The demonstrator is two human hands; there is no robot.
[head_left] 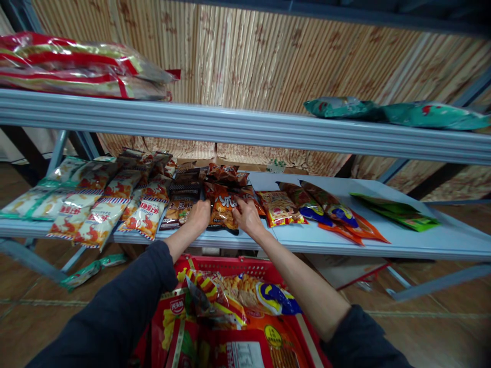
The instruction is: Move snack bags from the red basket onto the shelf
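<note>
Both hands are at a black-and-orange snack bag [223, 208] lying on the lower blue shelf. My left hand [199, 215] is closed at its left edge, beside a dark brown bag of potato chips [179, 204]. Fingers of my right hand [246, 215] are bent around the bag's right side. More orange-brown bags [224, 173] are stacked just behind it. To the right of my right hand lies a red-and-yellow snack bag [281, 208].
White-and-orange snack bags [102, 217] fill the shelf's left side. Orange-tipped bags [332, 209] and a green bag [395, 210] lie rightward. The upper shelf edge [230, 125] crosses above my hands. Below them stands a red basket [230, 265] holding several snack packs.
</note>
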